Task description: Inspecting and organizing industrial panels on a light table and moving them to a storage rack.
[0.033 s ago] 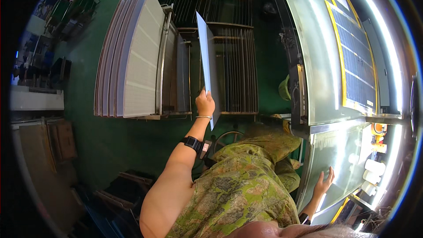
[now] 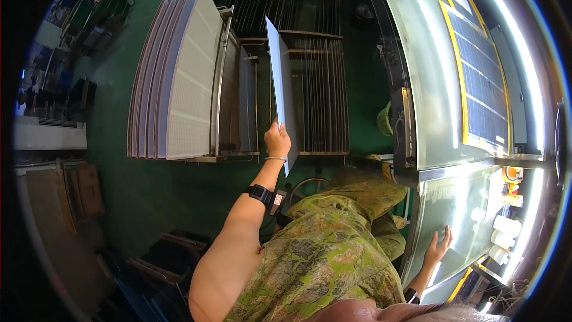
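My left hand [image 2: 277,141] is closed on the near edge of a thin light-blue panel [image 2: 274,65]. This panel stands upright, edge toward me, between a rack of pale panels and a rack of dark panels. Whether its bottom rests on something is hidden. At the lower right my right hand [image 2: 439,247] has its fingers spread over the shiny glass tabletop [image 2: 444,203], holding nothing. I cannot tell if it touches the glass.
Several pale panels [image 2: 193,83] lean on a metal rack [image 2: 224,83] at left. Dark panels [image 2: 325,95] stand in the rack behind. On the lit table at right lies a blue gridded sheet [image 2: 479,77] with yellow edging. White rolls [image 2: 506,226] sit at its far side.
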A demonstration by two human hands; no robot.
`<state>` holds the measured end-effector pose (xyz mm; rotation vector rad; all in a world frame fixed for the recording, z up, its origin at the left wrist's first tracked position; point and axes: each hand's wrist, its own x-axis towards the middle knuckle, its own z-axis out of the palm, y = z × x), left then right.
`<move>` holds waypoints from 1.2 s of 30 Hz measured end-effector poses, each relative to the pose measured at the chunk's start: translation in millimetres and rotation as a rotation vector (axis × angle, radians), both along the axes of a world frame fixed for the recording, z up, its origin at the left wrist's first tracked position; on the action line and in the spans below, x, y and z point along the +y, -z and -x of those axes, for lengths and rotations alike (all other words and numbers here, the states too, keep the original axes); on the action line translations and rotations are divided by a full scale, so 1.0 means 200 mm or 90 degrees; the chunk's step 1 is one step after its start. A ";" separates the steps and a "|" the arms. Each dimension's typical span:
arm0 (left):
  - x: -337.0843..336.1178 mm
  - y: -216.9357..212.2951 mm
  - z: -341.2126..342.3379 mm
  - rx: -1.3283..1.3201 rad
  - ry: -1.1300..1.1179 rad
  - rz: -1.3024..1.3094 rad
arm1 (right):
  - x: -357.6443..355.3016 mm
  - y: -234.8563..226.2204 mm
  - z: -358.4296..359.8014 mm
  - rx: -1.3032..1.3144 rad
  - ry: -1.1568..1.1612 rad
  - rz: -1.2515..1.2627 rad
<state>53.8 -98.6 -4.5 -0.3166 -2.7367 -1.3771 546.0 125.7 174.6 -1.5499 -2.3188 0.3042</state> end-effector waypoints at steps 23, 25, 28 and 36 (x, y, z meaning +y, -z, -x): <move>0.29 -0.05 0.08 -0.084 0.050 0.094 | -0.05 -0.06 -0.14 0.068 0.092 0.051; 0.30 -0.05 0.08 -0.082 0.044 0.100 | -0.07 -0.10 -0.17 0.071 0.111 0.043; 0.30 -0.05 0.07 -0.076 0.041 0.123 | -0.10 -0.15 -0.25 0.076 0.145 0.038; 0.24 -0.08 0.01 -0.055 0.047 0.131 | -0.24 -0.14 -0.49 0.111 0.256 0.062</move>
